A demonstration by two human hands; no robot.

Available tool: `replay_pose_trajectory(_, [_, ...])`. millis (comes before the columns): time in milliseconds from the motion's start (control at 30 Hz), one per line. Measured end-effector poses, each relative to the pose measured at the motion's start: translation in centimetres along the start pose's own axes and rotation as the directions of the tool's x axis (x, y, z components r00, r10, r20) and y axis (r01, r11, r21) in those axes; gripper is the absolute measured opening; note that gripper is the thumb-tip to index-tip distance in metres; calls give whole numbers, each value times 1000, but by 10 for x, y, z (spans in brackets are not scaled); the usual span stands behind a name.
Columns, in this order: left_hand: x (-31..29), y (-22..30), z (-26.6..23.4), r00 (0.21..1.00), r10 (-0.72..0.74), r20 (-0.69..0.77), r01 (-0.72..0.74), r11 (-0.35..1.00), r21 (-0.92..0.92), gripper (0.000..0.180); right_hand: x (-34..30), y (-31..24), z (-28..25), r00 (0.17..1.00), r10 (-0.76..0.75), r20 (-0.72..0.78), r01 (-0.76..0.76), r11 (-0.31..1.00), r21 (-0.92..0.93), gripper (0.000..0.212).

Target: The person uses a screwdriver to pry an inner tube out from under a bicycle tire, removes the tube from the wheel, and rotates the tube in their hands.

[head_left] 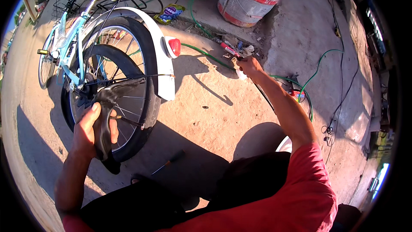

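Observation:
My left hand (88, 133) is wrapped round a limp black inner tube (104, 131) with a short brass-tipped valve sticking out. The tube hangs beside the rear wheel (148, 114) of a light blue bicycle (71, 43). The bicycle has a white mudguard (165, 83) with a red reflector (174, 46). My right arm stretches far forward, and my right hand (249, 66) is closed low over the ground beside a green hose (210, 56). A red and pale piece (229, 49) lies just beyond its fingers. What the fingers hold is hidden.
A red and white bucket (249, 2) stands at the back on a concrete ledge. Near it lie a yellow and purple packet (170, 13) and scraps of litter. A screwdriver (168, 163) rests on the ground before me. Dark cables (339, 107) trail along the right.

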State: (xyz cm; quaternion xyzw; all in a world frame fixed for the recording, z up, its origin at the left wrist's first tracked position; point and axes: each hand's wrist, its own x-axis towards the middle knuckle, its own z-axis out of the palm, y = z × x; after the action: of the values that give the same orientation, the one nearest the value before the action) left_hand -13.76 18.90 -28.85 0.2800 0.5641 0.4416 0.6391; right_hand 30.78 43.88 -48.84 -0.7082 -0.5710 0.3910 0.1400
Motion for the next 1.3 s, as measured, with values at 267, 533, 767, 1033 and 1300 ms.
replay_pose_trajectory(267, [4, 1, 16, 994, 11, 108, -7, 999, -37, 47, -68, -56, -23, 938, -140, 316, -3, 911, 412, 48])
replay_pose_trajectory(533, [0, 3, 11, 979, 66, 195, -11, 963, -271, 45, -122, -126, -27, 623, -646, 440, -127, 472, 873, 44])
replay_pose_trajectory(767, [0, -2, 5, 953, 123, 275, 14, 894, -447, 40, -178, -173, -16, 507, -842, 184, 828, 535, 165, 33])
replay_pose_trajectory(1033, [-2, -1, 18, 930, 139, 341, 2, 924, -383, 43, -229, -195, 8, 498, -749, 437, 610, 661, 438, 32])
replay_pose_trajectory(1300, [-4, -6, 20, 929, 138, 343, 8, 920, -391, 43, -219, -198, 57, 444, -775, 450, 868, 496, -2, 29])
